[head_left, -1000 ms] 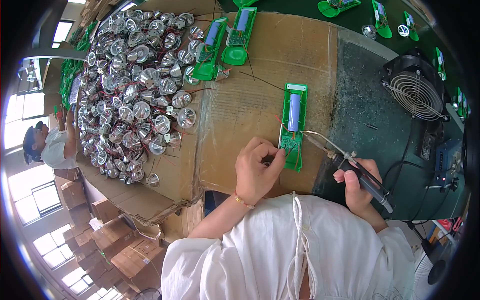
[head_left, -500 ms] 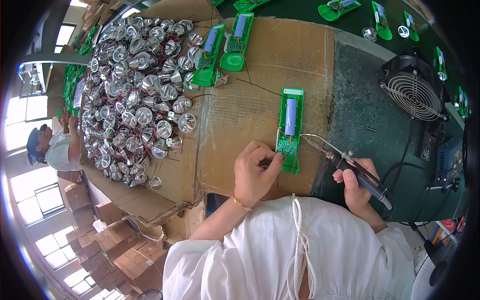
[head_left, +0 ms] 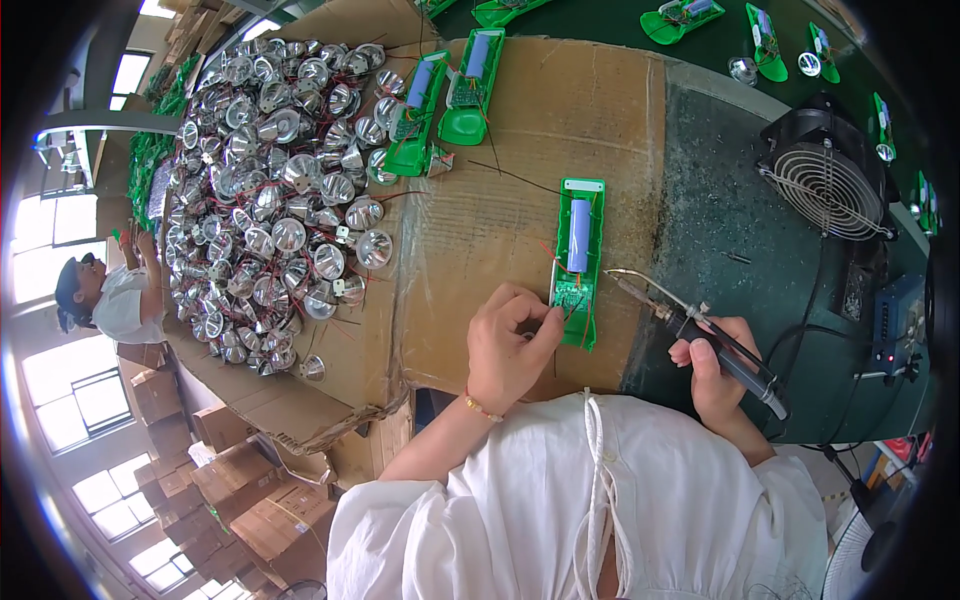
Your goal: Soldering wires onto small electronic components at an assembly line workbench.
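A green plastic case point(head_left: 597, 225) lies upright in front of me, with a lilac battery cell point(head_left: 579, 235) in its upper part and a small green circuit board point(head_left: 572, 296) below. My left hand point(head_left: 512, 340) is closed in a pinch at the board's left edge; whatever is between its fingertips is hidden. In my right hand point(head_left: 712, 368) is a soldering iron point(head_left: 722, 355) with a thin metal feed tube along it. Its tip points at the case from the right, just off the case's edge. Thin red and dark wires stick out around the board.
Many reflector cups point(head_left: 288, 233) with wires are heaped at the left on cardboard point(head_left: 500, 230). Two more green cases point(head_left: 463, 125) lie beyond. At the right stand a fan with a wire guard point(head_left: 825, 195) and a blue box point(head_left: 897, 325). A co-worker point(head_left: 125, 295) sits far left.
The green case has shifted very slightly to the left. A small gap now shows between the iron's tip and the case. Both hands keep nearly the same pose.
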### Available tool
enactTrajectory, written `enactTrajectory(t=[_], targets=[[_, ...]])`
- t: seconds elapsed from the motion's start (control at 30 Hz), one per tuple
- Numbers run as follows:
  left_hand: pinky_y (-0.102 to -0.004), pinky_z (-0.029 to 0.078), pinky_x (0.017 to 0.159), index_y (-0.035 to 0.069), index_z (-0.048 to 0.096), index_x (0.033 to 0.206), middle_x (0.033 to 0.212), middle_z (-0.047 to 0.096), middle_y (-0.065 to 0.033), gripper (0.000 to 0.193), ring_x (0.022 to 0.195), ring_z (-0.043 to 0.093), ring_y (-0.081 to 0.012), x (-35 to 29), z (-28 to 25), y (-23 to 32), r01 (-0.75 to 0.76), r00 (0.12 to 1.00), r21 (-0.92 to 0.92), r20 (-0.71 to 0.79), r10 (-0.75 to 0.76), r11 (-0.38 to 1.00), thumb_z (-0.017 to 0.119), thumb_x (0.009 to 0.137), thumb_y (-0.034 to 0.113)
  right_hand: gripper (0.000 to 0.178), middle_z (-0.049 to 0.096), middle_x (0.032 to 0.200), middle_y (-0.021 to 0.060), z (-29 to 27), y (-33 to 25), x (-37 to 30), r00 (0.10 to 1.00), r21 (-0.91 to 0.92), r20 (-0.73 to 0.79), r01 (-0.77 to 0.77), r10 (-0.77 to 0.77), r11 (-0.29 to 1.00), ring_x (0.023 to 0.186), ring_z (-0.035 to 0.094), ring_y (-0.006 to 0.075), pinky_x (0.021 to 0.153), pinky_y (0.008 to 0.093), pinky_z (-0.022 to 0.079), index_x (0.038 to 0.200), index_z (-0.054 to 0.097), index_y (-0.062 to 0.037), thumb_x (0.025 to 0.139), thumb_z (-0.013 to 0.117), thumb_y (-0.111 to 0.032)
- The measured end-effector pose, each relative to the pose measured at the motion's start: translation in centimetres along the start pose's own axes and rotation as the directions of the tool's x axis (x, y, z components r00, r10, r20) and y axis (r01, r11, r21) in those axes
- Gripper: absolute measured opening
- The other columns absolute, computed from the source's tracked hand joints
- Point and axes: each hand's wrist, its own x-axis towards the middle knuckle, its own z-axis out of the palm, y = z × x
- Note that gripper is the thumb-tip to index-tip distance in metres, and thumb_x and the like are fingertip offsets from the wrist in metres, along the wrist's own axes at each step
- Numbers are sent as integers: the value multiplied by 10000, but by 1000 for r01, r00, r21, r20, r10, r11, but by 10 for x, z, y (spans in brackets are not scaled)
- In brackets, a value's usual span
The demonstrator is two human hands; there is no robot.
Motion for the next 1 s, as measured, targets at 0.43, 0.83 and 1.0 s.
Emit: enactTrajectory(t=[0.43, 0.83, 1.0], targets=[[-356, 465, 506, 39, 629, 662, 578, 570, -153, 137, 520, 585, -294, 100, 4, 35, -130, 971, 324, 233, 54, 937, 565, 709, 151, 204, 607, 681, 115, -31, 9, 16, 974, -12, -225, 25, -27, 1000, 562, 576, 125, 528, 246, 490, 895, 489, 42, 828, 581, -128], [-398, 445, 777, 144, 625, 987, 1071, 559, -72, 239, 969, 536, -283, 350, 100, 93, -475, 807, 637, 39, 590, 607, 579, 780, 255, 178, 644, 688, 117, -36, 17, 19, 979, 23, -194, -62, 65, 998, 608, 629, 136, 561, 256, 509, 889, 486, 21, 782, 613, -43], [-363, 403, 797, 138, 682, 868, 972, 586, -43, 172, 992, 503, -230, 338, 133, 97, -439, 886, 816, 323, 333, 375, 576, 782, 243, 175, 640, 683, 118, -34, 14, 22, 986, 7, -154, -58, 58, 998, 614, 628, 139, 563, 261, 510, 890, 482, 23, 783, 606, -37]])
